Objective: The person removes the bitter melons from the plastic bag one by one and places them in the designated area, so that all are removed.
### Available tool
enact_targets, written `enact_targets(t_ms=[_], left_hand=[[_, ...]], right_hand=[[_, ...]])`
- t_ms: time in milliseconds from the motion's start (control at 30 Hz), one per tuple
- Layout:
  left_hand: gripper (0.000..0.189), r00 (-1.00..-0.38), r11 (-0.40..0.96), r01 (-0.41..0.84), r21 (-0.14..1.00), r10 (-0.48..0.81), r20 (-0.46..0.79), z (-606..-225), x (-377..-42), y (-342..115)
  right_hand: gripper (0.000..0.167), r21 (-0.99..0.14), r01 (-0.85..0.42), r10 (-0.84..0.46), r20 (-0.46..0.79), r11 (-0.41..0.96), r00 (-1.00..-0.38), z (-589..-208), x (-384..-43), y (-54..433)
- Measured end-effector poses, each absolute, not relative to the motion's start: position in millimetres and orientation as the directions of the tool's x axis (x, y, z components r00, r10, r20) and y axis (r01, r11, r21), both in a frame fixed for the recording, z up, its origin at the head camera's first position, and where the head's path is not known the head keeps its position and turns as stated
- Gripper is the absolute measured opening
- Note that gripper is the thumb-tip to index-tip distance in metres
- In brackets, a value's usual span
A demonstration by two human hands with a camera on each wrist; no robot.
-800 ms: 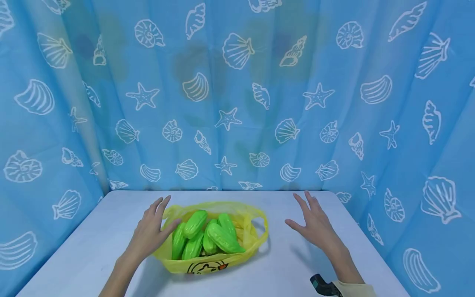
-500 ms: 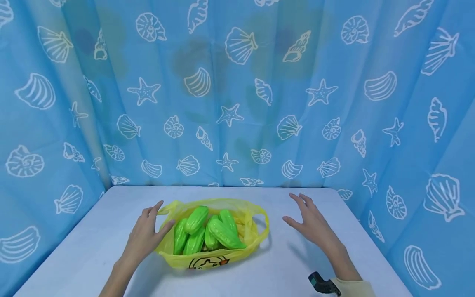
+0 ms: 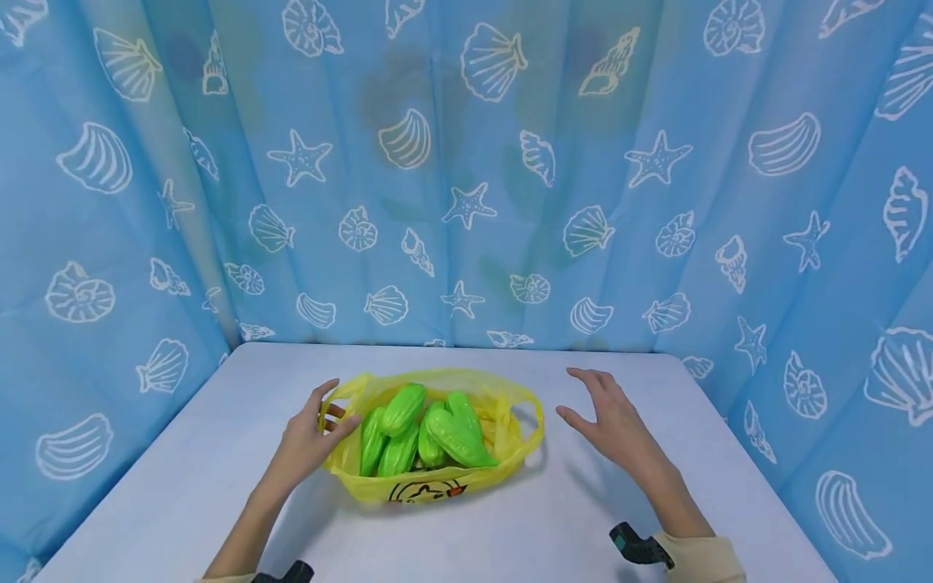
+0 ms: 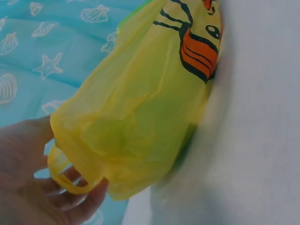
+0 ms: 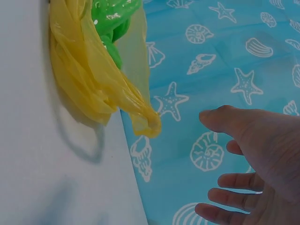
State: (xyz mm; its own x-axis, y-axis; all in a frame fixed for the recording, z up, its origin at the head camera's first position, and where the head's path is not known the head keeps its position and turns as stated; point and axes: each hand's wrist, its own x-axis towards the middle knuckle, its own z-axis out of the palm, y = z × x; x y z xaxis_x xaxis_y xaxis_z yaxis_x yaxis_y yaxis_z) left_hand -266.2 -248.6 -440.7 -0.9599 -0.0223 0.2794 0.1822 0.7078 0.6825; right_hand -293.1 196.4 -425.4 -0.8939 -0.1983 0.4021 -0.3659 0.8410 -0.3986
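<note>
A yellow plastic bag (image 3: pixel 430 484) stands with its mouth open on the white table. Several glossy green, ridged, elongated gourd-like vegetables (image 3: pixel 455 437) lie piled inside it. At the bag's left handle (image 4: pixel 58 176) is my left hand (image 3: pixel 309 433); its fingers reach into the loop, slightly bent, while the thumb stays apart from them, near the bag's rim. My right hand (image 3: pixel 615 425) hovers to the right of the bag, fingers spread and lightly bent, touching nothing. The bag's right handle (image 5: pixel 147 122) sticks out toward it, with a gap between.
The white table (image 3: pixel 466 542) ends at a blue curtain (image 3: pixel 510 202) with white shell and starfish prints, which rises behind and along both sides. Dark bands (image 3: pixel 641 546) sit on the wrists.
My left hand has come in to the bag's left handle, its fingers now in the loop. The right hand has shifted slightly toward the bag. The head view has tilted downward.
</note>
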Motion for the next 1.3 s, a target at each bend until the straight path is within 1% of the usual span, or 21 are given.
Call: enact_targets(t_ms=[133,367,500,900,1100,1300], left_hand=[[0.073,-0.956,0.675,0.19,0.713,-0.037,0.291,-440,-270,-247],[0.073,-0.968,0.63,0.161,0.76,-0.05,0.247,-443,-267,-246],[0.071,-0.971,0.59,0.169,0.79,-0.039,0.237,-445,-268,-246],[0.067,-0.97,0.538,0.193,0.821,-0.023,0.243,-448,-267,-243],[0.067,-0.974,0.53,0.173,0.83,-0.035,0.226,-446,-267,-242],[0.067,-0.978,0.509,0.151,0.848,-0.047,0.202,-451,-265,-243]], right_hand=[[0.064,-0.393,-0.378,-0.21,0.407,0.838,-0.889,-423,-293,195],[0.064,-0.398,-0.377,-0.222,0.383,0.836,-0.896,-423,-291,191],[0.062,-0.411,-0.393,-0.239,0.377,0.822,-0.895,-420,-290,189],[0.054,-0.528,-0.442,-0.28,0.36,0.726,-0.89,-418,-285,170],[0.05,-0.578,-0.501,-0.369,0.338,0.644,-0.866,-421,-285,146],[0.054,-0.614,-0.517,-0.419,0.311,0.597,-0.853,-421,-289,125]])
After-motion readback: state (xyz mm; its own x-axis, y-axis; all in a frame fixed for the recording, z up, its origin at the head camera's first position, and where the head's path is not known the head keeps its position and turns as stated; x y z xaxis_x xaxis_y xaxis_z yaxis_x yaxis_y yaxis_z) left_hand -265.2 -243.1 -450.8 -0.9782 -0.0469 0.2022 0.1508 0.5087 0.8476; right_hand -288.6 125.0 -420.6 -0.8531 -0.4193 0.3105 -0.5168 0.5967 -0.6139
